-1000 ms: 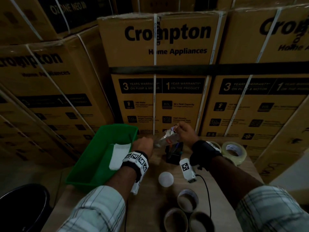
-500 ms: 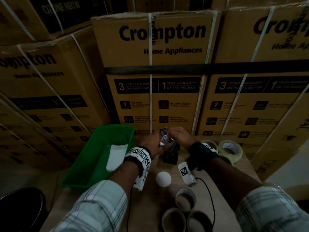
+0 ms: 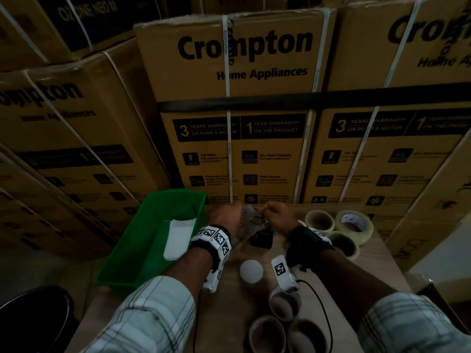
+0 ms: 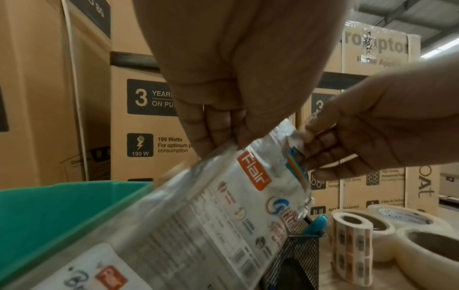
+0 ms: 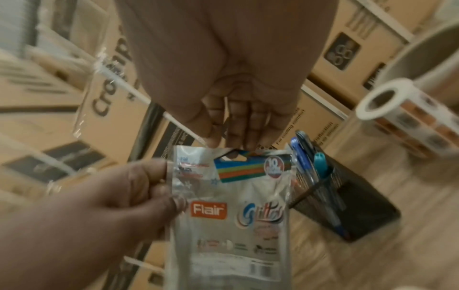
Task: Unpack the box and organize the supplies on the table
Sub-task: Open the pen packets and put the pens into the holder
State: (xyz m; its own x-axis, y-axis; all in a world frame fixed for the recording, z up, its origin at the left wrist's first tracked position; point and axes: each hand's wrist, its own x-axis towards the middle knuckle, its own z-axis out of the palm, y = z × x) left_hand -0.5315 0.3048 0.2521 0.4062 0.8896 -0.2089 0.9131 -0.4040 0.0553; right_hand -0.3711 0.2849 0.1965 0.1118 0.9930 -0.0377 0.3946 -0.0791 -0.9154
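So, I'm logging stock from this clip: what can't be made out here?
- Flair pouch: contents unreadable; both wrist views blurred, and the left hand and right hand cover it in the head view.
- Mesh pen holder: pen count unclear.
- White item in green bin: too dark to identify.

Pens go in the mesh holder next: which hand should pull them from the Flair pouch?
Right hand: it pinches the Flair pouch top, nearest the mesh holder. Left hand steadies the side.
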